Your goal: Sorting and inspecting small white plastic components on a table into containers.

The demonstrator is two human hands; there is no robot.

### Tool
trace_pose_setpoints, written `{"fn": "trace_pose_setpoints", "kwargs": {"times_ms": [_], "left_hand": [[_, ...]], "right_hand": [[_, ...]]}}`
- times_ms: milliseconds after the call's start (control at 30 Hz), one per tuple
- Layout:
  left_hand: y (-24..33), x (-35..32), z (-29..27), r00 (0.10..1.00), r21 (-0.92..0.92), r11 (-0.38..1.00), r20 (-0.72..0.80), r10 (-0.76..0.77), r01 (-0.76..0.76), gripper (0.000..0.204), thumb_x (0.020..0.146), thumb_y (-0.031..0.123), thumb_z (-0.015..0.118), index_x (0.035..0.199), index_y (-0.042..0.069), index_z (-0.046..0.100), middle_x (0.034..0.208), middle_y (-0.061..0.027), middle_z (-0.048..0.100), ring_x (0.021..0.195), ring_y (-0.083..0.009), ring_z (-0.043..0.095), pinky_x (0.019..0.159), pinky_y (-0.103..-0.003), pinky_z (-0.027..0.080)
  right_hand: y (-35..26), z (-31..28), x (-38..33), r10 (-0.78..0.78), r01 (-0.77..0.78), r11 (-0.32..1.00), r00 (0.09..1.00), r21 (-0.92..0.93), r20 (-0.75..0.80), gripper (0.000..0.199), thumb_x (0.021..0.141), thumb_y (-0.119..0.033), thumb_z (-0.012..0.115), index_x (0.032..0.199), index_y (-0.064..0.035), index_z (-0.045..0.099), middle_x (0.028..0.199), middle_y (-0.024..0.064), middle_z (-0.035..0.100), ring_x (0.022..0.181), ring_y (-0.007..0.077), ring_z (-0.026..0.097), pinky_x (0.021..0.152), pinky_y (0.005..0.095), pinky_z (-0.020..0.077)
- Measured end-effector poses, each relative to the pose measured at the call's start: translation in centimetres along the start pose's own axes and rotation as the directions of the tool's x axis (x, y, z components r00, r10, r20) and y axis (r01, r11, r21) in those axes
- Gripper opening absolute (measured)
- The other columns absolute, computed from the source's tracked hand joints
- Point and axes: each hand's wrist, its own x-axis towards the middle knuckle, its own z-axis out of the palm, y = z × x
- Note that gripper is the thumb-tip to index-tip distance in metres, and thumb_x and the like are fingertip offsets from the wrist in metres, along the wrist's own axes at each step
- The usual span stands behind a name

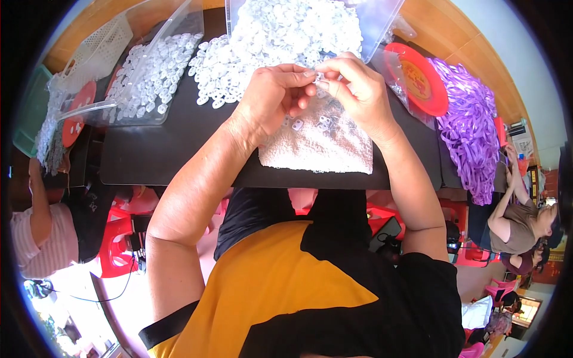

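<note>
My left hand [276,94] and my right hand [360,90] meet over a pale pink towel [316,156] at the table's near edge. Between their pinched fingertips is a small white plastic piece [319,77], mostly covered by the fingers. Both hands seem to grip it, thumb against forefinger. Below them on the towel lie a few loose white plastic pieces with holes [297,125], along with some small clear or greyish bits too fine to name. Just beyond my hands spreads a heap of similar white pieces [218,74].
Behind the heap stands a clear bin [382,27] full of white pieces. A clear tray [140,121] holds more at left, near a white basket [98,51]. At right are a red plate [440,89] and purple ribbons [468,128]. Other people sit at both sides.
</note>
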Motion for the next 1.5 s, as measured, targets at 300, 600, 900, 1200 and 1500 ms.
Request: {"fn": "trace_pose_setpoints", "kwargs": {"times_ms": [300, 600, 900, 1200, 1500], "left_hand": [[-0.3, 0.0, 0.1, 0.998, 0.030, 0.999, 0.045, -0.037, 0.036, 0.015, 0.092, 0.013, 0.060, 0.094, -0.002, 0.060, 0.073, -0.0068, 0.060, 0.056, -0.0121, 0.051, 0.047, -0.024, 0.037], [-0.4, 0.1, 0.0, 0.998, 0.051, 0.998, 0.047, -0.040, 0.037, 0.017, 0.094, 0.014, 0.058, 0.097, -0.002, 0.059, 0.077, -0.0059, 0.059, 0.058, -0.0117, 0.051, 0.047, -0.024, 0.036], [-0.2, 0.1, -0.1, 0.997, -0.003, 1.000, 0.081, -0.004, 0.005, 0.015, 0.093, 0.012, 0.061, 0.096, -0.002, 0.061, 0.076, -0.0064, 0.059, 0.058, -0.0129, 0.052, 0.047, -0.024, 0.038], [-0.1, 0.0, 0.0, 0.993, 0.045, 0.999, 0.121, 0.011, -0.016, 0.015, 0.094, 0.012, 0.059, 0.100, -0.002, 0.057, 0.079, -0.0058, 0.057, 0.059, -0.0126, 0.051, 0.046, -0.023, 0.036], [-0.2, 0.1, -0.1, 0.995, 0.034, 0.999, 0.095, -0.002, -0.002, 0.016, 0.094, 0.011, 0.059, 0.100, -0.003, 0.056, 0.078, -0.0066, 0.058, 0.059, -0.0134, 0.052, 0.046, -0.024, 0.036]], "right_hand": [[0.9, -0.2, -0.4, -0.186, 0.186, 0.954, 0.982, -0.234, 0.022, 0.014, 0.079, -0.005, 0.068, 0.091, -0.0074, 0.060, 0.079, 0.0055, 0.060, 0.071, 0.0257, 0.063, 0.062, 0.0350, 0.0502], [0.5, 0.2, -1.0, -0.131, 0.132, 0.963, 0.991, -0.233, 0.021, 0.013, 0.083, -0.011, 0.067, 0.089, -0.0083, 0.056, 0.079, 0.0055, 0.061, 0.071, 0.0258, 0.064, 0.062, 0.0356, 0.0505], [0.4, 0.2, -1.2, -0.029, 0.027, 0.994, 0.999, -0.108, -0.020, 0.008, 0.088, -0.003, 0.064, 0.093, -0.0008, 0.058, 0.080, 0.0075, 0.063, 0.069, 0.0158, 0.063, 0.061, 0.0267, 0.0489], [0.5, 0.2, -1.2, 0.015, -0.020, 0.997, 0.998, -0.072, -0.067, 0.010, 0.087, -0.014, 0.066, 0.089, -0.0064, 0.059, 0.078, 0.0065, 0.064, 0.068, 0.0242, 0.065, 0.059, 0.0321, 0.0501], [0.0, -0.3, -1.1, 0.020, -0.017, 0.999, 0.996, 0.029, -0.088, 0.017, 0.081, -0.003, 0.068, 0.097, -0.0066, 0.064, 0.083, 0.0077, 0.064, 0.069, 0.0224, 0.065, 0.061, 0.0306, 0.0507]]}}
